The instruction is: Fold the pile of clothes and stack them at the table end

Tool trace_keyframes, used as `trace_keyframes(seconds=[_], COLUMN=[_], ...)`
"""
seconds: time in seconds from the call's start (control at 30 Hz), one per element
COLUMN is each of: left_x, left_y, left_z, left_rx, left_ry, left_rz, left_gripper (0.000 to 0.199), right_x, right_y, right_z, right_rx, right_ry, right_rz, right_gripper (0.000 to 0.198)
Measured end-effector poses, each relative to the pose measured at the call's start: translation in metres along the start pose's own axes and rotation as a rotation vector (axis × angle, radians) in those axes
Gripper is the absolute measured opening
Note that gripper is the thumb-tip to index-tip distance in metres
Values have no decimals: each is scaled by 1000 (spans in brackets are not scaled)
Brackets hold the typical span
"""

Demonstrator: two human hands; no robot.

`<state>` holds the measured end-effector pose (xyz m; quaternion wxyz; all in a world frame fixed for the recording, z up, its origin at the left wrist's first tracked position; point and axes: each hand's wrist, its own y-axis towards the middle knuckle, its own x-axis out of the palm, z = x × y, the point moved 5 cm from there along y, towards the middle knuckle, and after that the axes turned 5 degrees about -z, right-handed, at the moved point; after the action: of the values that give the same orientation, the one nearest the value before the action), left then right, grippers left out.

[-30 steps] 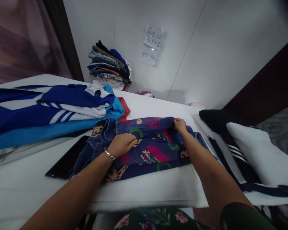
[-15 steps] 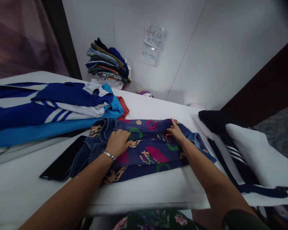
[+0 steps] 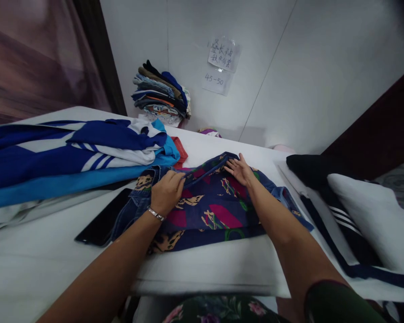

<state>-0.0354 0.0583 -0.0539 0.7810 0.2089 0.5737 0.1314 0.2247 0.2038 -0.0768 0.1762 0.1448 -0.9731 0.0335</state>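
Observation:
A dark blue denim garment (image 3: 212,215) with pink, green and leopard-print patches lies partly folded on the white table (image 3: 47,264). My left hand (image 3: 166,194), with a silver bracelet on its wrist, pinches the garment's far edge and lifts it off the table. My right hand (image 3: 239,169) rests on the same raised edge, fingers spread and flat on the cloth. The lifted edge runs between the two hands.
A heap of blue and white sports jackets (image 3: 70,154) covers the table's left. A black phone (image 3: 104,219) lies beside the denim. Folded clothes (image 3: 161,96) are stacked against the wall. Black and white garments (image 3: 350,202) lie at the right. Paper notes (image 3: 222,63) hang on the wall.
Both hands moved toward the garment's far edge. The left hand has gripped that edge and raised it; the right hand shifted left onto the lifted fold.

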Motion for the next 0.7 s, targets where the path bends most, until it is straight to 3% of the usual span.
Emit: trace_keyframes(seconds=[0.07,0.13,0.23,0.43,0.57,0.7], left_x=[6,19,36,37,29,8], left_y=[-2,-3,-5,-1,3,7], left_z=[7,14,12,-16,-24,-23], left_rx=[121,216,176,-50,-95,-127], left_ry=[-72,-113,-62,223,228,272], left_rz=[-80,-268,-482,-374,-326,-207], left_gripper=[33,30,29,48,33,32], right_x=[3,5,3,-13,-31,-59], right_y=[6,7,4,-14,-34,-70], right_z=[4,10,15,16,16,12], right_rx=[34,60,57,84,93,32], right_ry=[-28,-56,-77,-253,-495,-712], right_rz=[-2,-25,-41,29,73,33], right_gripper=[89,89,89,91,91,68])
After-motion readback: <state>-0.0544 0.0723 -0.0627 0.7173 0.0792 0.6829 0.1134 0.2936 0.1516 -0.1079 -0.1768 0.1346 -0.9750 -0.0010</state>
